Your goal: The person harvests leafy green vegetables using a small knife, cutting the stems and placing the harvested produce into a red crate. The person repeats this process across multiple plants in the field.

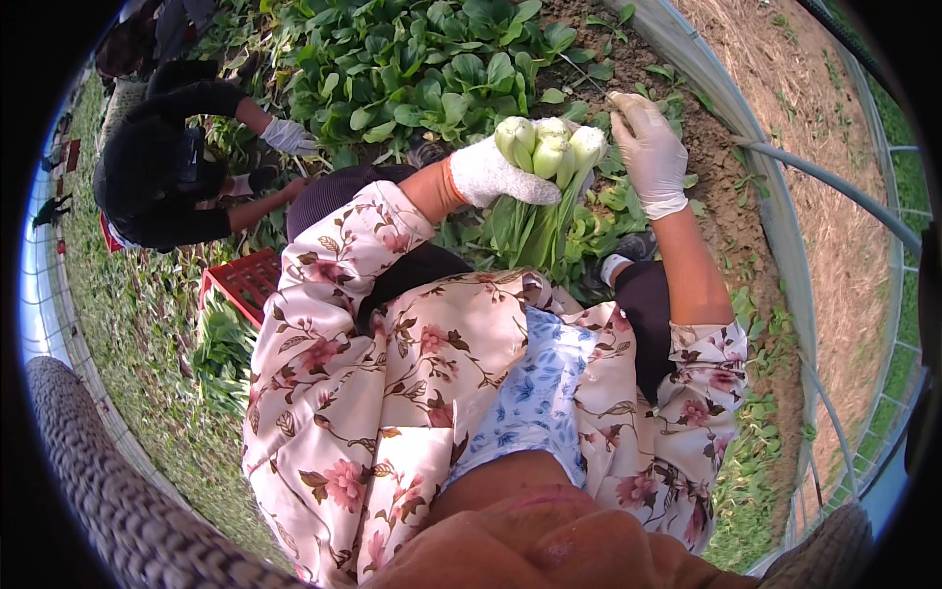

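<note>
My left hand [508, 177], in a white knit glove with an orange cuff, grips a bunch of bok choy [548, 151]. The pale cut stem bases face up and away from me, and the green leaves hang down toward my lap. To its right, my right hand [649, 151] is raised in a thin whitish glove, its fingers bent and apart from the bunch. A thin dark strip [583, 75] runs up to its fingertips; whether the fingers hold it is unclear. Beyond both hands grows a dense patch of bok choy [441, 66].
A red plastic crate [246, 283] stands at my left, with cut greens [221, 346] beside it. Further left, a co-worker in dark clothes [162, 162] bends over the plants. At right are bare soil [725, 169], plastic film [780, 191] and a curved pipe [831, 173].
</note>
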Motion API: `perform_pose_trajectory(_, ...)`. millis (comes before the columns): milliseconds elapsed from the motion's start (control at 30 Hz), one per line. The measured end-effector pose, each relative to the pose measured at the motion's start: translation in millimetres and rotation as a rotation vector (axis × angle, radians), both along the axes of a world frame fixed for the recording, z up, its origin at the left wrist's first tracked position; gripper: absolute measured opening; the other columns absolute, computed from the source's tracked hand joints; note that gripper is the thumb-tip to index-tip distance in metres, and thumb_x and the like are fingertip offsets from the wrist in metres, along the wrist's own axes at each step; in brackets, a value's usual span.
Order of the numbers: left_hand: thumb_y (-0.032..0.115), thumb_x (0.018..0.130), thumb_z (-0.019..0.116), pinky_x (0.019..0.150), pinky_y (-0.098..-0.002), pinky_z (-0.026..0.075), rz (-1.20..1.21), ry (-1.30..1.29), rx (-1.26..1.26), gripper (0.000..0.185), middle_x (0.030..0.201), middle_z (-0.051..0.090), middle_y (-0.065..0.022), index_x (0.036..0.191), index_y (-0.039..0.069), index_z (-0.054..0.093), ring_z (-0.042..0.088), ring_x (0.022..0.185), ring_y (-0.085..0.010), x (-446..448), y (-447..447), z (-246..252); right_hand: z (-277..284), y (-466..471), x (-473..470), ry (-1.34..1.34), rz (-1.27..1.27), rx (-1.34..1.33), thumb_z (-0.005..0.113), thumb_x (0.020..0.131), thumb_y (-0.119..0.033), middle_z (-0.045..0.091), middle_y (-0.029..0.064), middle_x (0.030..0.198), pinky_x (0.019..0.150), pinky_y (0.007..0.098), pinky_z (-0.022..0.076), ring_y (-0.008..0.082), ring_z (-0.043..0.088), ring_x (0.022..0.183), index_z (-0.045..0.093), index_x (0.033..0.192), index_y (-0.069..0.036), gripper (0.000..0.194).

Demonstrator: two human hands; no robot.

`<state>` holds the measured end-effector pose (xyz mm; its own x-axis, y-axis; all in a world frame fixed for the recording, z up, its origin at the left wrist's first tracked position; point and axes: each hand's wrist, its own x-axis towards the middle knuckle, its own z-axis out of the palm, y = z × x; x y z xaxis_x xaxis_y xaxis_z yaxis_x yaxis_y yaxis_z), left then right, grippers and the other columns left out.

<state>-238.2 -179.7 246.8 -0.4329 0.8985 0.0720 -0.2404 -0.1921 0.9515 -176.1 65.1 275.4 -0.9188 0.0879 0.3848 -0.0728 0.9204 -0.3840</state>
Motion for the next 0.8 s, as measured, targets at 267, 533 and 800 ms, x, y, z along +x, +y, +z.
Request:
perform_pose_trajectory(267,0.009,0.089,0.076,0.102,-0.0408,0.057,0.299,-0.495,0.015,0.051,0.122,0.070,-0.0093,0.136,0.004,0.059,0.070,0.109,-0.0226,-6,5,8,2,-13,6,-0.167,0.010,-0.943,0.078,0.097,-0.021,0.071,0.0010,0.115,0.087,0.0260,0.0535,0.0071,0.065,0.096,0.061,0.139,-0.005,0.048)
perform_pose_trajectory(533,0.009,0.090,0.080,0.090,-0.0391,0.061,0.488,-0.682,0.145,0.037,0.113,0.072,-0.0042,0.124,0.008,0.065,0.072,0.102,-0.0196,-1,15,11,-6,-46,21,-0.164,0.301,-0.857,0.090,0.084,-0.031,0.052,0.0134,0.152,0.113,0.0365,0.0473,0.0217,0.056,0.135,0.044,0.155,-0.002,0.089)
perform_pose_trajectory(800,0.024,0.097,0.075,0.092,-0.0365,0.057,0.572,-0.655,0.152,0.038,0.119,0.070,-0.0056,0.129,0.009,0.063,0.068,0.106,-0.0177,7,24,19,-7,-69,19,-0.151,0.249,-0.641,0.089,0.085,-0.017,0.054,0.0151,0.152,0.111,0.0387,0.0492,0.0235,0.058,0.133,0.041,0.157,-0.003,0.088)
